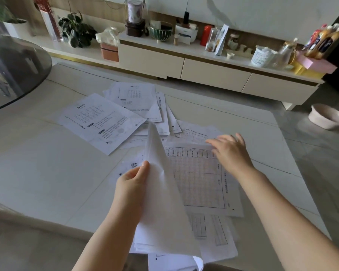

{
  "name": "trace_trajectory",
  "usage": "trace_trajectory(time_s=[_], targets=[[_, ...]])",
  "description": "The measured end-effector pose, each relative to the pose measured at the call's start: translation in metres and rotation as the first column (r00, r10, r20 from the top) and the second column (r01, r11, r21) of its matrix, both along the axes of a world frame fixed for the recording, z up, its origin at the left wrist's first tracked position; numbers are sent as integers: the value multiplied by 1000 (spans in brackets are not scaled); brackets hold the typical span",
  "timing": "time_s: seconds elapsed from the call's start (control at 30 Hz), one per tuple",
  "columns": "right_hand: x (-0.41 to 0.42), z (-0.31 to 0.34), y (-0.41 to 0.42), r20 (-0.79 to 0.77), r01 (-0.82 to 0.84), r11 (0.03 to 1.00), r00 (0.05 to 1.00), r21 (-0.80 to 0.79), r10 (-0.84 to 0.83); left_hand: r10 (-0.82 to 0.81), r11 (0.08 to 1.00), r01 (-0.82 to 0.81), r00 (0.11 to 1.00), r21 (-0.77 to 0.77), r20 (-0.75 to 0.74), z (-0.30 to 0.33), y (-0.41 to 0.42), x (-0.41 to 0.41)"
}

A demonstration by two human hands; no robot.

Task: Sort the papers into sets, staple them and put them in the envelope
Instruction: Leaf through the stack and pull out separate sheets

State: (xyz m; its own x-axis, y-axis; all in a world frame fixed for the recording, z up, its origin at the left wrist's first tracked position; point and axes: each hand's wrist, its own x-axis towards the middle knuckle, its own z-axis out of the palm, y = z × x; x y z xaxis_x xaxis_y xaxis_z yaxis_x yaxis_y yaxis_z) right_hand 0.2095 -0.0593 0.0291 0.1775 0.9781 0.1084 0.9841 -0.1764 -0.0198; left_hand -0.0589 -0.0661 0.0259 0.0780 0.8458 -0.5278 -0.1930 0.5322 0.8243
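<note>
Printed papers lie scattered across the pale table (37, 173). My left hand (132, 182) grips a stack of white sheets (162, 202), lifted on edge above the table with blank sides showing. My right hand (230, 151) reaches over a grid-printed sheet (198, 178), fingers stretched out and touching its top edge. A text page (100, 122) lies at the left of the pile, and more pages (137, 98) fan out behind it. Further sheets (213, 231) lie near the table's front edge. No stapler or envelope is in view.
A low white cabinet (204, 69) runs along the back, crowded with jars, bowls, a plant (76, 30) and a basket (262, 55). A round glass table (14, 69) stands at the left. A white bowl (328, 116) sits on the floor to the right.
</note>
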Motion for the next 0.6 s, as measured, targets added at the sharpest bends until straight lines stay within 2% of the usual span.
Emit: trace_trajectory(time_s=[0.07,0.13,0.2,0.23,0.27,0.33,0.4,0.47,0.53,0.6], targets=[[1,-7,-2,-16,37,999,999,8,-37,5,1000,-5,1000,-2,-11,-4,2,-4],[1,-19,-19,-173,173,985,970,8,-169,-1,1000,1,1000,-6,-18,-8,3,-7],[-3,-34,-47,-387,367,925,843,-95,-374,-12,1000,12,1000,-15,-19,-11,2,-8],[-6,-42,-61,-439,445,881,767,-161,-468,-16,1000,16,1000,-21,-17,-12,2,-8],[-8,-49,-74,-436,503,835,715,-223,-547,-19,1000,19,1000,-25,-13,-13,1,-7],[-12,-56,-92,-310,576,751,685,-324,-659,-26,999,26,1000,-29,-11,-13,-2,-3],[-13,-57,-99,-290,606,701,641,-377,-710,-27,999,26,1000,-28,-15,-13,-4,1],[-11,-57,-101,-395,600,682,556,-419,-732,-29,999,29,999,-25,-21,-12,-5,5],[-8,-58,-103,-489,579,689,490,-436,-722,-30,999,29,999,-17,-28,-13,-6,8],[-5,-58,-107,-593,564,733,460,-379,-661,-29,1000,29,999,-11,-38,-14,-6,10]])
